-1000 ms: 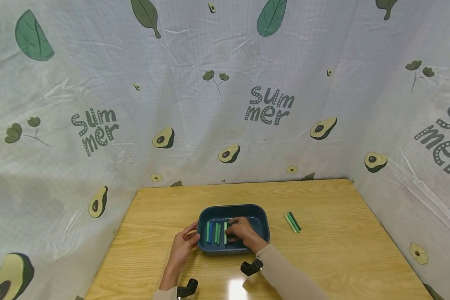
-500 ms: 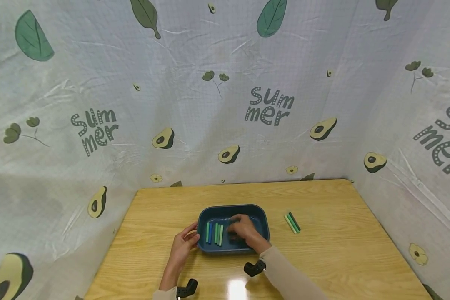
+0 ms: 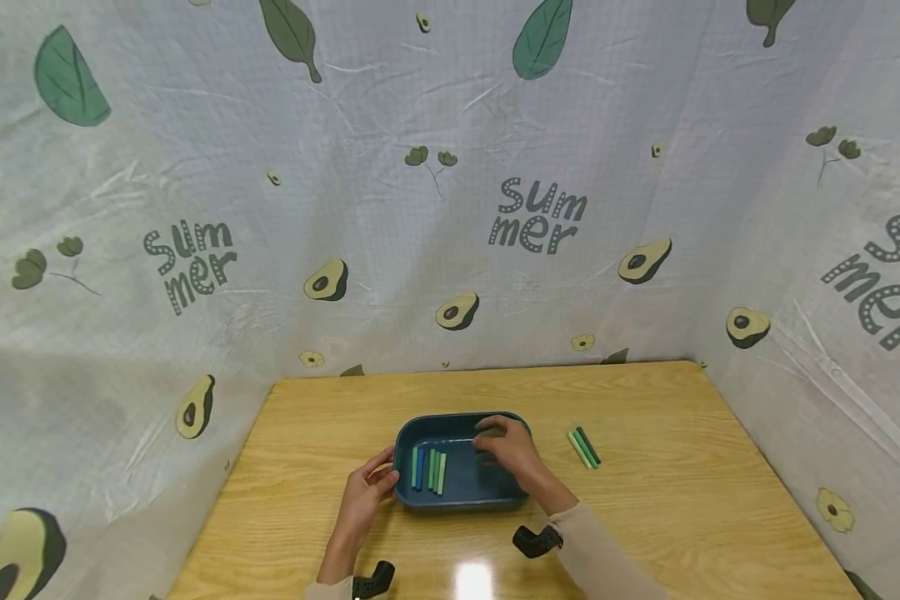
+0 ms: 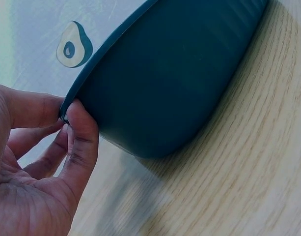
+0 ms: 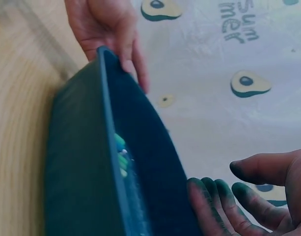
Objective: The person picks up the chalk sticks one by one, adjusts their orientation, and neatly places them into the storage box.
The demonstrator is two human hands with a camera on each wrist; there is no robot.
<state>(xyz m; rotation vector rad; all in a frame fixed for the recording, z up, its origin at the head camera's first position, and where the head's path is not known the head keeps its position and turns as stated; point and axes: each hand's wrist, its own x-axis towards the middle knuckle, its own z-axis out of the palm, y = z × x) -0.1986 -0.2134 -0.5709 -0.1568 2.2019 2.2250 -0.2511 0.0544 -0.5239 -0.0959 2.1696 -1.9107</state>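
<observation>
A dark blue rectangular tray (image 3: 461, 505) stands on the table. My left hand (image 3: 363, 493) pinches its left rim, and the left wrist view shows the thumb and fingers on either side of the edge (image 4: 86, 73). Inside, on the left, a green chalk stick (image 3: 414, 468), a blue one (image 3: 420, 469), another green one (image 3: 432, 470) and a pale green one (image 3: 441, 473) lie side by side. My right hand (image 3: 516, 450) hovers over the tray's right part, fingers spread and holding nothing. In the right wrist view its fingertips (image 5: 241, 189) are stained dark green.
To the right of the tray, pale and dark green chalk sticks (image 3: 588, 447) lie together on the wooden table (image 3: 660, 500). A white cloth (image 3: 390, 208) printed with avocados and leaves hangs behind the table and along both sides.
The pale green chalk stick has shifted left against the others and been let go. My right hand has since lifted and moved right. My left hand keeps its hold on the rim.
</observation>
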